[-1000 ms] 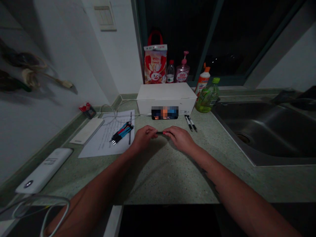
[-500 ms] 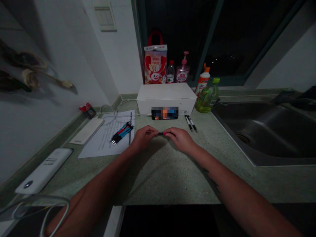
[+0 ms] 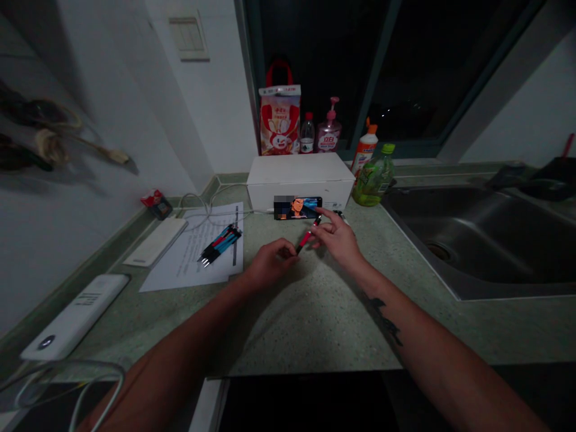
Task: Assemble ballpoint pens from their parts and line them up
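Observation:
A red pen with black ends (image 3: 306,239) slants between my two hands above the counter. My left hand (image 3: 272,261) is closed, with thumb and fingertips pinching the pen's lower end. My right hand (image 3: 339,241) grips its upper part between thumb and fingers, while the index finger stretches towards the lit phone (image 3: 302,207). Whether that fingertip touches the screen I cannot tell. The phone leans against a white box (image 3: 299,171). Behind my right hand, white-and-black pens (image 3: 341,215) are mostly hidden. Blue, red and black pens (image 3: 221,243) lie in a bunch on a printed sheet (image 3: 189,270) at left.
A white power bank (image 3: 78,315) and a flat white box (image 3: 155,242) lie along the left wall, with a cable (image 3: 67,366) at the front left. Bottles, including a green one (image 3: 373,183), stand behind. A steel sink (image 3: 486,240) is set in the counter at right.
The pen has turned from level to slanted, its right end now farther from me. My right hand moved right and forward, with the index finger extended over the phone's edge.

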Tool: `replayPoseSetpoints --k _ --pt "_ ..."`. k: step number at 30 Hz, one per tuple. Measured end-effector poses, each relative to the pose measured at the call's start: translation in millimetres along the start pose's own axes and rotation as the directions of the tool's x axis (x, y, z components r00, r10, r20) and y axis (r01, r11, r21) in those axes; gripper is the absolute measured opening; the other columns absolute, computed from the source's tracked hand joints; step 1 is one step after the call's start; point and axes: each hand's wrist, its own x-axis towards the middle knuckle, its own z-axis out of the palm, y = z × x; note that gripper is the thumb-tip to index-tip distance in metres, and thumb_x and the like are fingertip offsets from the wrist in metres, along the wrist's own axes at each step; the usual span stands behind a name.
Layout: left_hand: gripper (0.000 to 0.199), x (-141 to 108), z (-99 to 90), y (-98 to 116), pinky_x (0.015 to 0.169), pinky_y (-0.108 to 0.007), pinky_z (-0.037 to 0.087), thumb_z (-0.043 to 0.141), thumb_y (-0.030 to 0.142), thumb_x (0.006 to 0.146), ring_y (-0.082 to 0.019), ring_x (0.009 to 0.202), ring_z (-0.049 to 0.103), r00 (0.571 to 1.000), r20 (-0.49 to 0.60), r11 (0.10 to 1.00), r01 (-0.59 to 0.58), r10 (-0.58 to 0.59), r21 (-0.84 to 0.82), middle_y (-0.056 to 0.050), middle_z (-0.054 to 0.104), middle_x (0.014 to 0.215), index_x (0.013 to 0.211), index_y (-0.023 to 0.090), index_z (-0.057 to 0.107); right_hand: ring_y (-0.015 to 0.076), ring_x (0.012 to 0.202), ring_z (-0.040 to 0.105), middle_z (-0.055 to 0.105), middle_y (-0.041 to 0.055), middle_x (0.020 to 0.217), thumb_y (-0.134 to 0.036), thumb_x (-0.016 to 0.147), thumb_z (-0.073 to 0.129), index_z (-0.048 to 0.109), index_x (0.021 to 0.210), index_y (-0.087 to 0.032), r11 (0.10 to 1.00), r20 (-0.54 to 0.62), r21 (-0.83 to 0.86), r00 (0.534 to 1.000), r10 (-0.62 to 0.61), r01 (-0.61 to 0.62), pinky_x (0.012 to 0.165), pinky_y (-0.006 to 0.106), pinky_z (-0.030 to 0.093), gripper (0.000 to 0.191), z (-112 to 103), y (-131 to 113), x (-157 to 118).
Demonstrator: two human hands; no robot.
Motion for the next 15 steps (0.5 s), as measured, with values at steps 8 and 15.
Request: replayPoseSetpoints --k 8,15 --pt "0.008 -5.6 7.4 3.6 0.075 -0.032 0.056 0.073 0.027 0.08 -0.02 0.077 0.066 0.998 0.057 0.999 0.03 -0.028 -0.033 -0.002 0.073 0.079 0.079 0.022 0.067 0.018 0.062 0.072 0.071 -0.0028 0.07 -0.056 0.077 0.084 0.074 0.133 -0.023 1.0 -0.021 -0.029 1.0 -0.002 0.002 0.056 0.029 0.059 0.066 7.3 3.2 -2.6" --pt "0.009 -5.2 7.6 1.8 0.074 -0.031 0.055 0.075 0.027 0.08 -0.019 0.076 0.066 0.997 0.071 0.999 0.039 -0.036 -0.032 -0.001 0.072 0.079 0.08 0.021 0.068 0.0183 0.063 0.072 0.069 -0.0035 0.07 -0.058 0.079 0.084 0.072 0.14 -0.025 0.999 0.009 -0.047 1.0 -0.002 0.003 0.057 0.029 0.06 0.07 5.9 3.5 -3.4"
